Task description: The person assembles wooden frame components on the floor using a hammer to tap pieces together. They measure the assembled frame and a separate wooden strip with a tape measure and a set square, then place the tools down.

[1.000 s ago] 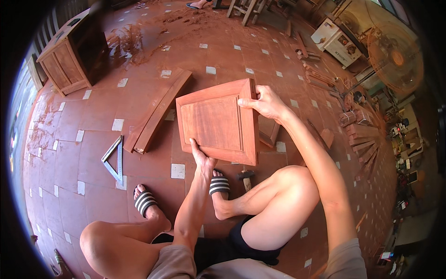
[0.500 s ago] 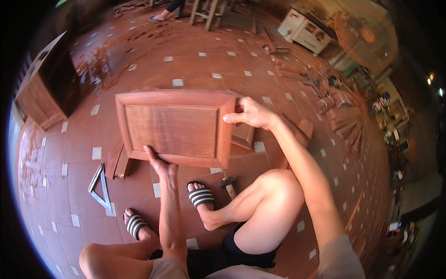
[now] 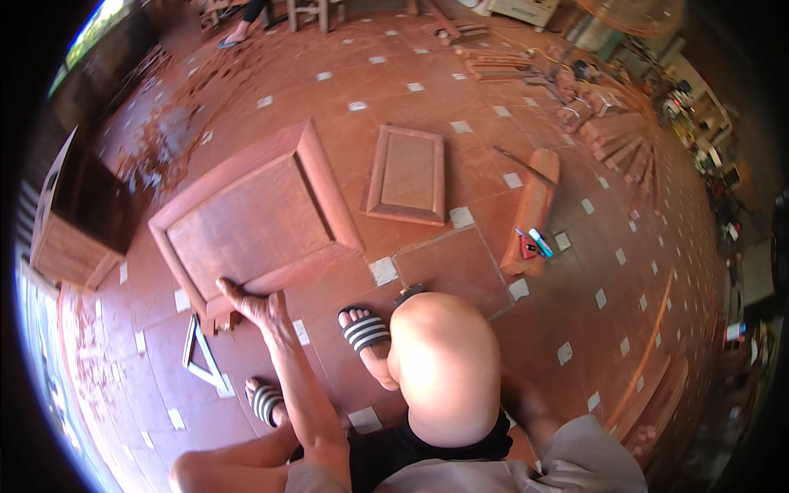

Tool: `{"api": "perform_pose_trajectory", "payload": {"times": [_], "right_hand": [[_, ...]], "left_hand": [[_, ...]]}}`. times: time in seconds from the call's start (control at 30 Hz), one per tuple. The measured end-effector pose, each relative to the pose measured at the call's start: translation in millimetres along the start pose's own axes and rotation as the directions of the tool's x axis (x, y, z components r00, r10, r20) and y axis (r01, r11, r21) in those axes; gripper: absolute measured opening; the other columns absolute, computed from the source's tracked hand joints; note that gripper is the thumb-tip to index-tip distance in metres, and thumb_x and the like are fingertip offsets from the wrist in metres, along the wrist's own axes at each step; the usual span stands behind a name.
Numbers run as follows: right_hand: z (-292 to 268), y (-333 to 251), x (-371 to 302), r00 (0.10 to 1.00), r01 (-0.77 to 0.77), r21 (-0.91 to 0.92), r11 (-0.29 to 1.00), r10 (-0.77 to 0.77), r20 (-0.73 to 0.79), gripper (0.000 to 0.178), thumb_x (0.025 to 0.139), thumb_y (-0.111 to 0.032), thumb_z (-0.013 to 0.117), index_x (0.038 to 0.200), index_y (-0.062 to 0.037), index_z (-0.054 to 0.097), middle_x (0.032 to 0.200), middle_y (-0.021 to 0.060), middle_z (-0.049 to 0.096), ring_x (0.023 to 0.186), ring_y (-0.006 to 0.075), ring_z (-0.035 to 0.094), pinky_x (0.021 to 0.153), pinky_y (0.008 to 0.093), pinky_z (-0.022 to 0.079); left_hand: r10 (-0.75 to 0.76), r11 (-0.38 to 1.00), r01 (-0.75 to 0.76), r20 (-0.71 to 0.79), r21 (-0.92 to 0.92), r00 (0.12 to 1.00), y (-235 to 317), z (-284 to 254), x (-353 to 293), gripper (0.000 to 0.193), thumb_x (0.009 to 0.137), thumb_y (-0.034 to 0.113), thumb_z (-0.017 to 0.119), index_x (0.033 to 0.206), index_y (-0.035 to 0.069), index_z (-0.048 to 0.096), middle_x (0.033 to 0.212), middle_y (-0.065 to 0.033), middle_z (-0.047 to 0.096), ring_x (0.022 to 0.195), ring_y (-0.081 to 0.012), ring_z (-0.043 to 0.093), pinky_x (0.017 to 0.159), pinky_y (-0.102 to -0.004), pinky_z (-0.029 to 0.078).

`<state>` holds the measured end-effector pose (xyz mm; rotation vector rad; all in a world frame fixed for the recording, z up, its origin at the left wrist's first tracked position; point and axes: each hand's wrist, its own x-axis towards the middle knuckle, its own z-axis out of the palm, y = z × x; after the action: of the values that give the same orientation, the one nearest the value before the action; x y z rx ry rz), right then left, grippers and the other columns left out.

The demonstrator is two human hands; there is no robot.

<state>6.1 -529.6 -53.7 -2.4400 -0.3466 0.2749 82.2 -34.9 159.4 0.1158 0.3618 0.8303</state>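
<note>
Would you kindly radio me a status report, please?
Left hand holding large framed panel by lower edge. Right hand hidden behind right knee. Smaller panel on floor, apart from it.

Floor (image 3: 460,267): reddish-brown tile, small white insets. Cabinet (image 3: 80,246): wooden, left. Stool (image 3: 322,16): wooden, far side. Daylight (image 3: 85,34): upper left.

Reddish wooden panel (image 3: 251,226), framed, slanted, hand-held

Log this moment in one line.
left hand: gripping large framed panel by edge | right hand: not visible | floor: smaller framed panel, silvery triangle, plank
</note>
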Motion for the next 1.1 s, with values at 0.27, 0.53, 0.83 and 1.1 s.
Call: {"api": "perform_pose_trajectory", "payload": {"times": [0.27, 0.53, 0.83, 1.1], "right_hand": [[-36, -81, -12, 0.894, -0.438, 0.271, 0.857, 0.446, 0.032, 0.025, 0.072, -0.021, 0.073, 0.075, -0.0006, 0.059, 0.067, 0.0156, 0.063, 0.059, 0.0242, 0.063, 0.054, 0.0431, 0.049], [-115, -234, 113, 0.963, -0.058, 0.467, 0.883, 0.173, -0.208, 0.022, 0.072, -0.016, 0.069, 0.068, -0.0002, 0.053, 0.056, 0.0138, 0.056, 0.049, 0.0222, 0.059, 0.047, 0.0422, 0.045], [-128, -286, 161, 0.993, -0.010, 0.378, 0.926, 0.055, -0.109, 0.024, 0.072, -0.017, 0.065, 0.076, 0.0037, 0.055, 0.062, 0.0210, 0.057, 0.057, 0.0362, 0.061, 0.056, 0.0474, 0.050], [-108, -276, 150, 0.974, -0.057, 0.358, 0.932, 0.131, -0.187, 0.029, 0.070, -0.019, 0.068, 0.084, 0.0050, 0.061, 0.066, 0.0253, 0.059, 0.060, 0.0413, 0.060, 0.059, 0.0487, 0.050]], "left_hand": [[-0.035, 0.991, 0.031, -0.026, -0.130, 0.999, 2, 7, -6, 0.064, 0.079, 0.042, 0.088, 0.132, 0.015, 0.065, 0.140, -0.0056, 0.062, 0.133, -0.0299, 0.052, 0.119, -0.0582, 0.036], [0.073, 0.996, -0.077, -0.070, -0.050, 0.995, 8, 17, -14, 0.060, 0.082, 0.046, 0.085, 0.129, 0.014, 0.066, 0.143, -0.0053, 0.058, 0.134, -0.0268, 0.049, 0.120, -0.0487, 0.036], [0.012, 0.992, -0.013, -0.015, -0.122, 1.000, 8, 9, -7, 0.055, 0.081, 0.042, 0.087, 0.125, 0.015, 0.068, 0.137, -0.0034, 0.062, 0.129, -0.0262, 0.054, 0.117, -0.0488, 0.041], [0.054, 0.995, -0.060, -0.075, -0.078, 0.996, 5, 14, -13, 0.063, 0.084, 0.049, 0.083, 0.133, 0.015, 0.064, 0.144, -0.0036, 0.058, 0.134, -0.0276, 0.050, 0.120, -0.0484, 0.036]]}}
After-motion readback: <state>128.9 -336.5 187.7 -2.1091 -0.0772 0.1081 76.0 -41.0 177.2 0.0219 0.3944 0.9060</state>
